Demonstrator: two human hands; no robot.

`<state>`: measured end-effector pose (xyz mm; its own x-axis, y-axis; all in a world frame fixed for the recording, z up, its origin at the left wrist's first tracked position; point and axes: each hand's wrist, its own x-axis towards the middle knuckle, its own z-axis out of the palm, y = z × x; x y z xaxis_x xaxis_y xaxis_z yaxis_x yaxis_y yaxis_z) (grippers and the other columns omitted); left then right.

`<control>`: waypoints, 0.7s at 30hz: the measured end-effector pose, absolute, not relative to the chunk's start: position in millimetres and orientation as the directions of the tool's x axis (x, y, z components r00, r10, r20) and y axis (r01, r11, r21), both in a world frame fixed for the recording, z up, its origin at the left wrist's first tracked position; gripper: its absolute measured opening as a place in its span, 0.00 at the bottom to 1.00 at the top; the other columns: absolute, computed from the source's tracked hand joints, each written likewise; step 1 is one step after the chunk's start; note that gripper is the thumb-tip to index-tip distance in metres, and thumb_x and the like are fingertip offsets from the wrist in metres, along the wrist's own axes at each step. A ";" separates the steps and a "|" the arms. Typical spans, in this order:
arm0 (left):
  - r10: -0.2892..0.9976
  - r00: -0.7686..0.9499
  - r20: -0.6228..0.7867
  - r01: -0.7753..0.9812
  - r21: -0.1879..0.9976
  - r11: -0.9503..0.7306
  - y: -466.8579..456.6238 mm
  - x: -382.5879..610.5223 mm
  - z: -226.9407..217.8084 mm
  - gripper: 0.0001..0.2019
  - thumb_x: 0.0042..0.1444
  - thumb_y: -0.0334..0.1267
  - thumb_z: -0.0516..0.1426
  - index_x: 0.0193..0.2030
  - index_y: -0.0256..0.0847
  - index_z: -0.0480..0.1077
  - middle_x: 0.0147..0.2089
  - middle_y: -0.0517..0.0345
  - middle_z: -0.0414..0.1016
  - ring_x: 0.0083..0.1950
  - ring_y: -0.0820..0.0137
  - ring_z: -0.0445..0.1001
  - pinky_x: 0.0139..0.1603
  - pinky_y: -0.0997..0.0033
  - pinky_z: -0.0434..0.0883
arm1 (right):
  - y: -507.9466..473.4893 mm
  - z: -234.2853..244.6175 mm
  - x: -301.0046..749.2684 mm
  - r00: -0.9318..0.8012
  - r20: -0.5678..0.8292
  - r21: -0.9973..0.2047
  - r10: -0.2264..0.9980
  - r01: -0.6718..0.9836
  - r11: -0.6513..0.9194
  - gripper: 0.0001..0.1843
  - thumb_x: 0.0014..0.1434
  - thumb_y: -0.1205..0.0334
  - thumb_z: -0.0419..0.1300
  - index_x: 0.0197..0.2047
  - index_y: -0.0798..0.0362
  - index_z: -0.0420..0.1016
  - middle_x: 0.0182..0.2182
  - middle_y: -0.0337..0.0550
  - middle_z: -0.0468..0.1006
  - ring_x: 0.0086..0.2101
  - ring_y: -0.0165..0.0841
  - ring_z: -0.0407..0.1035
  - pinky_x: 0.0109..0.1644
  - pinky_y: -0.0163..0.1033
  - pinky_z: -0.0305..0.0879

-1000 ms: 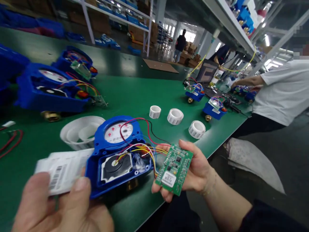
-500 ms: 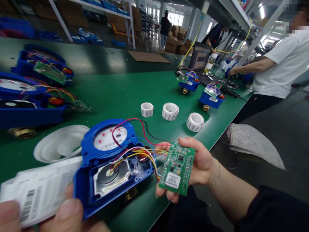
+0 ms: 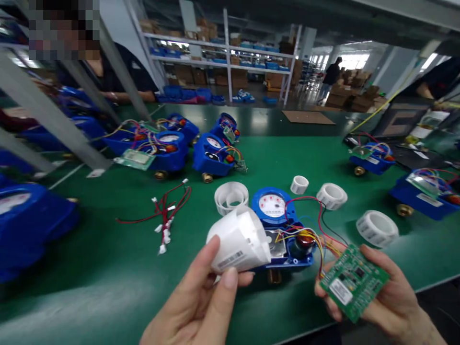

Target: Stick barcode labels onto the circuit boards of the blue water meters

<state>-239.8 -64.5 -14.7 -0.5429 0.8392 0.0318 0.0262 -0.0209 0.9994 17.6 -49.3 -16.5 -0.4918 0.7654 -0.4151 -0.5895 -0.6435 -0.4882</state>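
Between the thumb and fingers of my left hand (image 3: 204, 297) is a roll of white barcode labels (image 3: 235, 237), partly flattened. My right hand (image 3: 391, 287) holds a green circuit board (image 3: 354, 280) with a white barcode sticker, its component side facing up. Red, black, yellow and white wires (image 3: 319, 225) run from the board to an open blue water meter (image 3: 275, 208). The meter stands on the bench between my hands, its round dial uncovered and a brass fitting (image 3: 274, 275) below. The label roll hides part of its housing.
Smaller label rolls (image 3: 331, 196) stand right of the meter, and a looser roll (image 3: 231, 195) on its left. Red-black connector cables (image 3: 166, 215) lie on the green bench (image 3: 108, 268). More blue meters (image 3: 214, 153) stand at the left, back and right. A person (image 3: 122, 72) is across the bench.
My view has swung left, bringing the cables and more meters into sight. The label roll has risen and now stands in front of the meter; the board stays in my right hand.
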 end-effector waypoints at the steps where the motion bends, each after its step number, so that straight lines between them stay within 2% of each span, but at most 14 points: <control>1: 0.848 -0.530 0.017 0.002 1.000 -0.019 -66.8 -239.0 -8.5 0.29 0.47 0.48 0.68 0.57 0.47 0.73 0.38 0.57 0.83 0.32 0.64 0.82 0.41 0.63 0.83 | -49.9 -18.0 18.1 -0.468 -0.427 -0.501 0.774 -0.590 -0.633 0.31 0.54 0.39 0.60 0.55 0.49 0.64 0.36 0.55 0.85 0.33 0.46 0.81 0.36 0.48 0.69; 4: 0.900 -0.436 -0.034 -0.053 0.999 0.012 -71.3 -238.3 8.1 0.29 0.46 0.48 0.69 0.57 0.48 0.74 0.40 0.54 0.84 0.29 0.64 0.82 0.35 0.68 0.82 | -50.4 -18.0 18.6 -0.459 -0.433 -0.544 0.776 -0.554 -0.630 0.34 0.54 0.40 0.61 0.57 0.49 0.60 0.36 0.57 0.84 0.32 0.47 0.80 0.37 0.51 0.68; 7: 0.928 -0.368 -0.056 -0.045 0.998 0.042 -74.2 -241.8 17.2 0.26 0.45 0.47 0.69 0.53 0.48 0.77 0.41 0.51 0.84 0.28 0.63 0.82 0.32 0.71 0.81 | -48.4 -13.5 17.9 -0.471 -0.416 -0.597 0.778 -0.505 -0.624 0.30 0.53 0.43 0.62 0.53 0.51 0.63 0.37 0.60 0.84 0.34 0.48 0.81 0.40 0.52 0.68; 10: 0.956 -0.290 -0.034 -0.049 0.999 0.021 -77.3 -245.3 17.7 0.23 0.46 0.46 0.69 0.51 0.47 0.79 0.39 0.51 0.84 0.27 0.63 0.82 0.30 0.72 0.81 | -45.5 -8.6 17.3 -0.452 -0.377 -0.658 0.809 -0.484 -0.577 0.25 0.54 0.47 0.64 0.50 0.51 0.66 0.39 0.59 0.84 0.37 0.48 0.80 0.44 0.54 0.67; 14: 0.968 -0.246 -0.043 -0.083 0.996 0.023 -77.6 -245.9 12.9 0.23 0.46 0.45 0.68 0.52 0.47 0.78 0.35 0.51 0.84 0.27 0.64 0.81 0.29 0.73 0.80 | -43.7 -8.4 20.4 -0.379 -0.322 -0.763 0.868 -0.438 -0.475 0.28 0.50 0.52 0.69 0.51 0.52 0.69 0.42 0.55 0.83 0.42 0.48 0.79 0.50 0.53 0.65; 17: 0.984 -0.169 -0.056 -0.026 0.998 0.052 -73.8 -245.6 11.6 0.21 0.49 0.47 0.67 0.50 0.47 0.79 0.31 0.53 0.84 0.27 0.66 0.81 0.31 0.76 0.79 | -43.1 -12.8 24.7 -0.341 -0.293 -0.814 0.893 -0.401 -0.420 0.29 0.48 0.54 0.71 0.52 0.52 0.70 0.42 0.51 0.83 0.38 0.43 0.79 0.47 0.48 0.66; 19: 0.990 -0.122 -0.064 -0.012 0.998 0.063 -72.0 -246.8 10.9 0.22 0.48 0.48 0.67 0.50 0.47 0.79 0.33 0.52 0.84 0.29 0.65 0.82 0.31 0.76 0.79 | -42.0 -16.3 25.8 -0.330 -0.262 -0.814 0.907 -0.430 -0.391 0.28 0.48 0.54 0.71 0.51 0.53 0.71 0.38 0.49 0.83 0.34 0.40 0.78 0.44 0.45 0.66; 21: 0.983 -0.176 -0.061 -0.011 0.998 0.060 -72.9 -250.9 6.3 0.23 0.45 0.47 0.70 0.49 0.45 0.79 0.37 0.52 0.85 0.29 0.64 0.82 0.31 0.75 0.79 | -40.0 -18.7 24.4 -0.307 -0.238 -0.801 0.921 -0.475 -0.365 0.26 0.49 0.53 0.70 0.49 0.53 0.72 0.35 0.47 0.82 0.34 0.39 0.77 0.43 0.43 0.66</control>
<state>-250.9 -72.9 6.3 -0.1758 0.9826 -0.0607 -0.0106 0.0598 0.9982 24.4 -40.0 -18.7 -0.3072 0.9215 -0.2377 -0.4753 -0.3650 -0.8006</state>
